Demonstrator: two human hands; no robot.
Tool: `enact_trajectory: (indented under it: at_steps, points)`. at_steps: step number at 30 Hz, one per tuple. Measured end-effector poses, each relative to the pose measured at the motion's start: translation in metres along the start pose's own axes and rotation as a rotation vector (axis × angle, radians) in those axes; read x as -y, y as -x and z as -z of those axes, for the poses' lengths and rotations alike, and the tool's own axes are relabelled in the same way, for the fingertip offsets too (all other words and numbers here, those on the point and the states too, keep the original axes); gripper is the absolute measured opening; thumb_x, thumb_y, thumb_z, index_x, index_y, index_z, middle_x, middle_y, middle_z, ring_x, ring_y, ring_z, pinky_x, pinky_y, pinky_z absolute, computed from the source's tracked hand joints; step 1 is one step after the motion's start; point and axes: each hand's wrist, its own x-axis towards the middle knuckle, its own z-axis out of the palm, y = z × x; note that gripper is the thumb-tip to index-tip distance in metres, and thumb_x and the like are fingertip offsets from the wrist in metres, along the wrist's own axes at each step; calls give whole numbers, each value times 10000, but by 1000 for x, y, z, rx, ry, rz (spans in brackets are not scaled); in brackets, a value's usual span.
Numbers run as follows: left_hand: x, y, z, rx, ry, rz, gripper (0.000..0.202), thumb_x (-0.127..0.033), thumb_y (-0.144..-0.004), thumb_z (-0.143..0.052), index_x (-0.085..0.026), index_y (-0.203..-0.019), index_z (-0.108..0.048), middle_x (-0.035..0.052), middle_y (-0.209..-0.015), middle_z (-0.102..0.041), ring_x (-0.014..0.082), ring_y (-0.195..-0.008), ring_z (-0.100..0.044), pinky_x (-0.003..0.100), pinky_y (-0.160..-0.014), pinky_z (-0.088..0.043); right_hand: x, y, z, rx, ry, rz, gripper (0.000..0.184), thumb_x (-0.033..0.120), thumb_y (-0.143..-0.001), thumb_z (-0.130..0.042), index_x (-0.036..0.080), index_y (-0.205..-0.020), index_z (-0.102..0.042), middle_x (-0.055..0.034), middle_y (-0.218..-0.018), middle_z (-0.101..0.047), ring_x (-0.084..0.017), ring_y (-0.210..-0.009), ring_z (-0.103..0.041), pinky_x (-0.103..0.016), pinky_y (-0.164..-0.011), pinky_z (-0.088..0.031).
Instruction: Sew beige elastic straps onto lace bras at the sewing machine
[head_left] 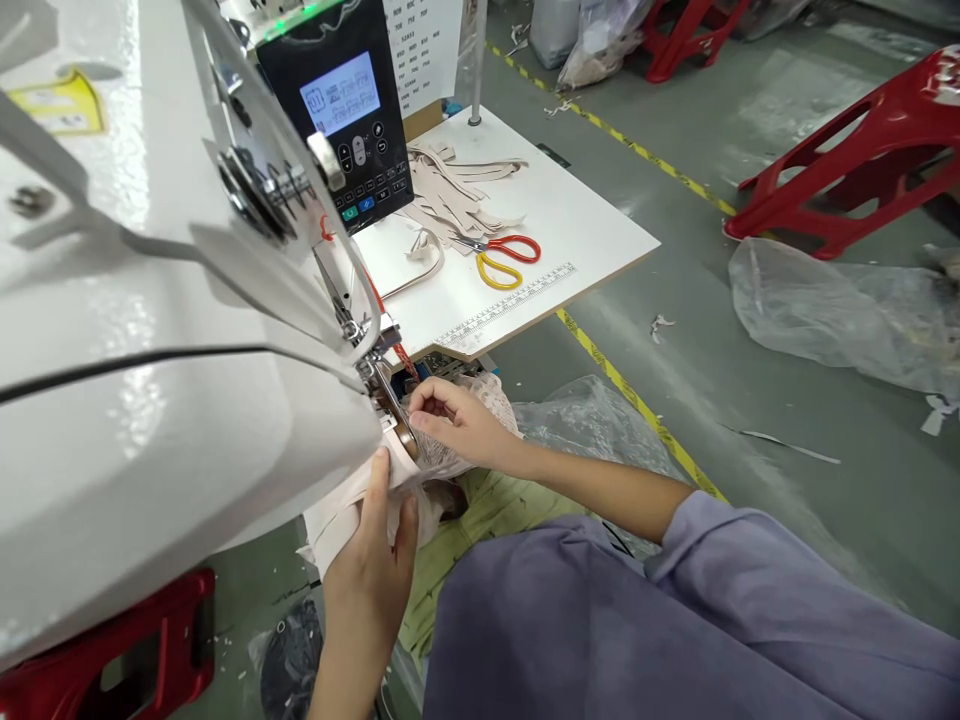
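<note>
Left hand touches fabric; far bag: contents unclear.

Smooth pale-pink fabric, layered and creased, lies beneath the left fingers and spreads out beside them. Lacy patterned fabric of similar colour bunches in loose folds beneath and just beyond the right fingers.

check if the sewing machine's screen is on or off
On: the screen glows pale blue, with dark figures and symbols showing on it.
</note>
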Motion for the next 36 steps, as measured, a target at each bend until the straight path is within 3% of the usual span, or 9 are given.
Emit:
enact_trajectory:
  at_steps: [5,11,16,19,23,29,31,33,36]
  points:
    - [5,6,-6,-92,61,-45,706,-388,-945,-557,-210,-1560,-260,154,-1171,-716,202,-644,-708,254,-474,-445,4,6,-2,35,-60,-36,235,399,-891,-642,190,-929,-543,-2,-857,-570,-137,-777,-531,-267,-707,-425]
    - [8,8,-14,-193,96,-79,824,-396,-920,-577,-164,-1584,-149,184,-1109,-732,289,-778,-744,312,-518,-522,7,7,-4,19,-46,17,287,415,-846,-681,187,-940,-535,-13,-907,-558,-153,-835,-539,-285,-770,-443]
    - [-8,20,-30,-181,89,-60,846,-389,-949,-535,-181,-1598,-33,196,-1143,-727,270,-665,-745,294,-426,-505,7,27,-7,20,92,-13,325,422,-821,-710,191,-996,-562,-22,-930,-597,-170,-857,-555,-288,-765,-438]
    - [-24,37,-45,-196,112,-143,863,-391,-930,-574,-221,-1603,-59,218,-1350,-614,317,-891,-751,354,-558,-598,7,44,-4,31,102,-75,274,434,-881,-641,184,-988,-606,-24,-893,-608,-165,-812,-544,-268,-696,-417]
    - [-44,55,-56,-84,270,-175,870,-405,-886,-640,-215,-1595,-172,208,-1413,-564,371,-1064,-699,425,-726,-632,9,60,7,43,-2,-106,345,480,-945,-540,161,-869,-645,-25,-823,-599,-156,-763,-541,-264,-673,-406]
    - [-42,55,-43,273,647,-195,780,-342,-937,-568,-220,-1577,-140,102,-1011,-767,238,-848,-750,269,-506,-568,18,66,25,80,9,-155,420,537,-919,-567,148,-781,-645,-15,-747,-571,-142,-705,-516,-256,-648,-404]
    - [-32,51,-33,203,665,-246,577,-274,-947,-548,-241,-1488,-351,37,-872,-762,183,-750,-732,258,-594,-581,20,67,29,105,25,-165,424,544,-913,-572,143,-803,-657,-22,-762,-592,-145,-716,-528,-255,-654,-412]
    - [-23,45,-23,20,619,-266,394,-221,-937,-553,-241,-1331,-530,24,-847,-741,170,-763,-718,281,-712,-588,21,68,31,144,36,-167,411,530,-910,-577,137,-834,-669,-24,-770,-607,-146,-725,-539,-254,-663,-420]
    - [-19,29,-7,-161,574,-336,399,-177,-929,-537,-217,-1325,-534,99,-1124,-703,226,-1075,-671,358,-897,-560,23,69,32,249,42,-181,354,467,-924,-560,138,-863,-677,-17,-764,-616,-141,-720,-547,-247,-655,-421]
